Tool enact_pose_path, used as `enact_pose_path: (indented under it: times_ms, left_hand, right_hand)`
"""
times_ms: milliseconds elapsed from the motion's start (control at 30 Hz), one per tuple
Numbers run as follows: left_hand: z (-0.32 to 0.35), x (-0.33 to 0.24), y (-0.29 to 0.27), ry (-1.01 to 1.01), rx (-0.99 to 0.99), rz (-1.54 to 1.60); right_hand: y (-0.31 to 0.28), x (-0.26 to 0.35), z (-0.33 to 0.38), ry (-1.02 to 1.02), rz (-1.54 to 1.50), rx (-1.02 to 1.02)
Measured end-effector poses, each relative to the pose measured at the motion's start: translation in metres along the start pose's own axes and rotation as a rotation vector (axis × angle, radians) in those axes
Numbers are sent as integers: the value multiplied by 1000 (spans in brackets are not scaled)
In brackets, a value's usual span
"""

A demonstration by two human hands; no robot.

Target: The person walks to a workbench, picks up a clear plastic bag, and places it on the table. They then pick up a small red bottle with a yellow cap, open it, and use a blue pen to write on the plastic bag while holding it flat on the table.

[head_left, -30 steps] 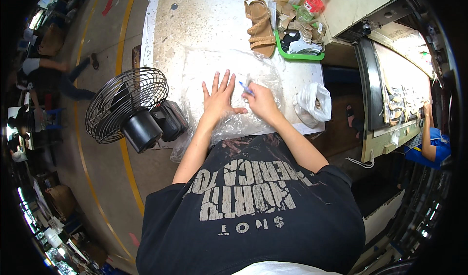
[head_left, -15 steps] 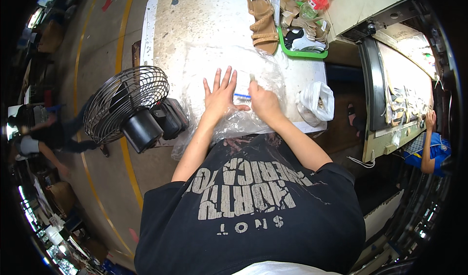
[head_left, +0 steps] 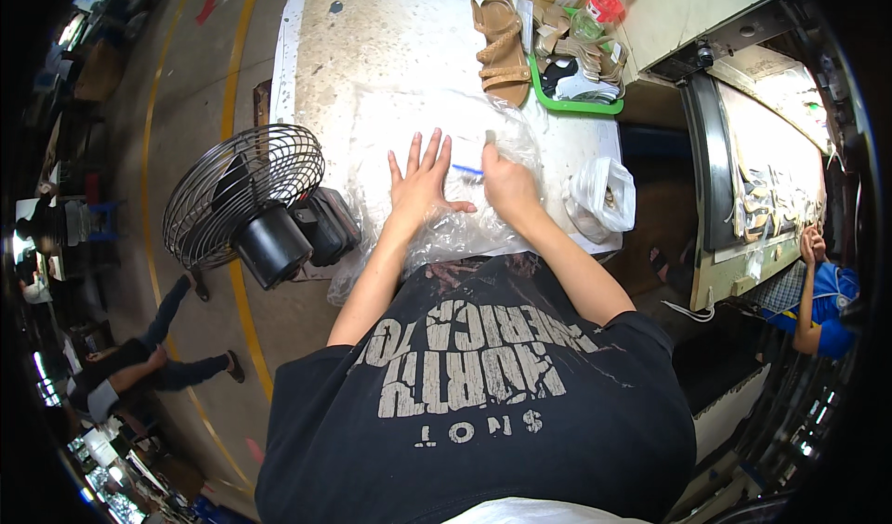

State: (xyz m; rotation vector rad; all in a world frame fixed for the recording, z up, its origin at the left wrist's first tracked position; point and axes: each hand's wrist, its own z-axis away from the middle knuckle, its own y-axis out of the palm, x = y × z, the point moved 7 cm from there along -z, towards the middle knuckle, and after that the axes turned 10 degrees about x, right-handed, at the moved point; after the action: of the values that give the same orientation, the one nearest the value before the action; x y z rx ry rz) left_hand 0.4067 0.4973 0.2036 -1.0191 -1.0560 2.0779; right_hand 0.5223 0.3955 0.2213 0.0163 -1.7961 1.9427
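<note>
Palm down and fingers spread, my left hand [head_left: 421, 182] lies flat on a clear plastic sheet [head_left: 372, 143] on the white table. Just to its right, my right hand [head_left: 510, 188] is closed in a fist around a small brush [head_left: 467, 170]. The brush's blue end sticks out leftward from the fist, toward my left thumb; most of its handle is hidden in my fingers. Whatever lies pale and flat under the plastic cannot be told from the tabletop.
A black fan [head_left: 243, 199] stands at the table's left edge. Tan sandals [head_left: 503, 50] lie beside a green tray [head_left: 581, 106] holding cut pieces and a bottle [head_left: 595, 18]. A white plastic bag [head_left: 604, 194] sits at the right corner. Another person [head_left: 832, 306] works at a bench on the right.
My right hand has shifted slightly to the right and up with the brush, while my left hand has stayed put. A person walking at the left has moved nearer the lower edge.
</note>
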Motion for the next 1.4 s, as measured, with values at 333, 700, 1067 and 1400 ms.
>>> enact_pose_path:
  times_ms: [333,700,1067,1400]
  left_hand:
    - [-2,0,3,-24,23,-4]
    - [-1,2,4,-24,10,-10]
    - [-1,9,8,-79,-21,21]
    - [8,14,5,-114,-73,47]
  right_hand:
    - [-12,-7,-2,53,43,-4]
    - [-3,-17,-25,54,-112,30]
    - [-22,0,-40,16,-234,-42]
    - [-7,-17,-78,26,-149,-60]
